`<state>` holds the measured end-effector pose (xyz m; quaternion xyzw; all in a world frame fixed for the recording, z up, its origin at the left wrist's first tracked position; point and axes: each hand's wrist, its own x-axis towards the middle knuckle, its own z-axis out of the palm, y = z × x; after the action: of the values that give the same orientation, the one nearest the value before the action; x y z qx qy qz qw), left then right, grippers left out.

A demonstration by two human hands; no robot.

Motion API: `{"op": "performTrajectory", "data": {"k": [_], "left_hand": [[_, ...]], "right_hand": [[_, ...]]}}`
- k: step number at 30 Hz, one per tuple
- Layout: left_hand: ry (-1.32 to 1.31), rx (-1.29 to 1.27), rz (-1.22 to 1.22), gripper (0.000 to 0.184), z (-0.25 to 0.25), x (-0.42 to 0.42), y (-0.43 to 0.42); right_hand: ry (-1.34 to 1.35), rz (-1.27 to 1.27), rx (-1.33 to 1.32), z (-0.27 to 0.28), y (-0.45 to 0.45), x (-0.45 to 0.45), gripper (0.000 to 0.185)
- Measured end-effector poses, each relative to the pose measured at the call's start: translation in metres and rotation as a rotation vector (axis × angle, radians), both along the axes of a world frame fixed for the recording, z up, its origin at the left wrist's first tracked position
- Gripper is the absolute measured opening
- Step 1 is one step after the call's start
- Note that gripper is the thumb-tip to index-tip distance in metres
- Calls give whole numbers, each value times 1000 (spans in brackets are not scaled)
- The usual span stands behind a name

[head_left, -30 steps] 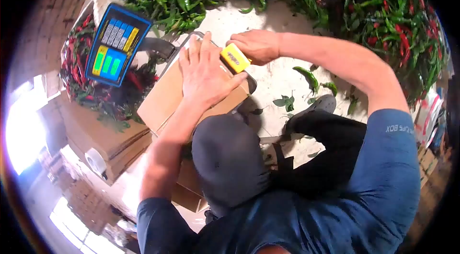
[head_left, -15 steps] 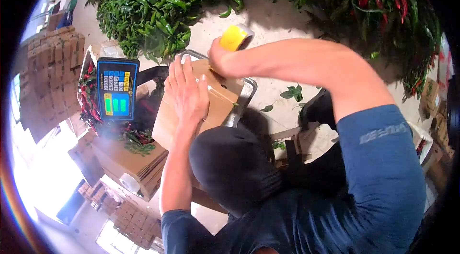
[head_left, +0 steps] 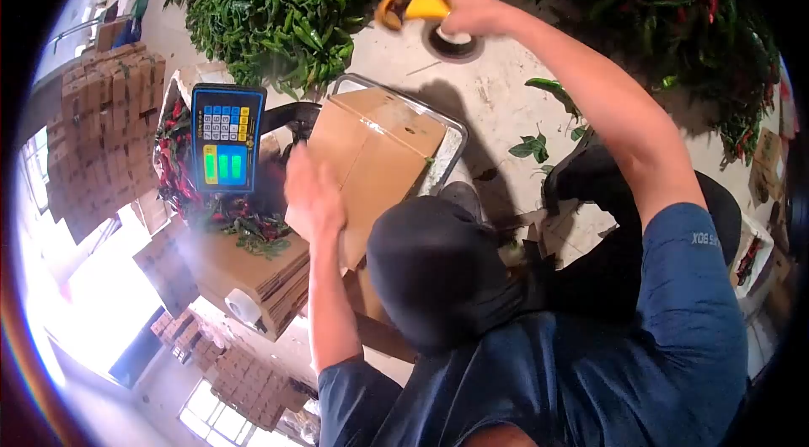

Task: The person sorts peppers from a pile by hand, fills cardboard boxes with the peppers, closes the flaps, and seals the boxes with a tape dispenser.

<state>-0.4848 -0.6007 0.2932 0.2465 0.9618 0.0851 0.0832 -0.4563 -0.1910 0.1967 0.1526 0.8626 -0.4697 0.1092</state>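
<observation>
A closed cardboard box with clear tape across its top lies on the metal tray of a scale. My left hand is at the box's left edge, fingers extended and slightly blurred; nothing shows in it. Up beyond the box, my right hand is closed around a yellow tape dispenser, held above the floor. The scale's display, with green lit digits, stands left of the box.
Green peppers are heaped at the top, and red and green ones at the upper right. Flat cardboard with a tape roll lies at lower left. Stacked boxes stand far left. Loose leaves lie on the floor.
My right hand has lifted away from the box, up and to the right, with the tape dispenser. My left hand has slid off the box's top toward its left edge.
</observation>
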Motion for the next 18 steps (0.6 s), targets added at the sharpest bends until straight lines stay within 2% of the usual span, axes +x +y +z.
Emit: {"op": "performTrajectory", "data": {"k": [1,2,3,5,7,8,10,11,13,16,17,18], "left_hand": [[2,16,87,55,4,4,-27],[-31,109,215,53,5,9,-53],[-41,49,337,52,-13,8,-96],[-141,350,518,54,-26,14,-118],[-221,649,690,58,-23,29,-101],[-264,681,731,61,-18,28,-96],[-428,902,753,62,-21,30,-103],[-510,1012,763,62,-24,31,-105],[-524,995,804,62,-22,31,-102],[-503,1064,867,63,-25,32,-104],[-489,1106,884,63,-30,31,-107],[-574,1175,876,62,-38,29,-120]], "right_hand": [[-47,-177,-312,6,1,9,33],[2,-293,-713,-16,-11,13,31],[61,-409,-1112,-36,-22,14,29],[64,-574,-1561,-15,-64,14,24],[119,-521,-1875,-27,-105,2,31],[116,-711,-1894,-7,-131,-3,38],[144,-790,-2072,-12,-180,-17,48],[263,-723,-1944,-5,-192,-14,46],[92,-827,-2074,-22,-190,-17,44],[-2,-890,-1596,-91,-185,-3,41],[-82,-1050,-1658,-103,-183,9,39],[18,-1191,-1835,-139,-191,16,37]]}}
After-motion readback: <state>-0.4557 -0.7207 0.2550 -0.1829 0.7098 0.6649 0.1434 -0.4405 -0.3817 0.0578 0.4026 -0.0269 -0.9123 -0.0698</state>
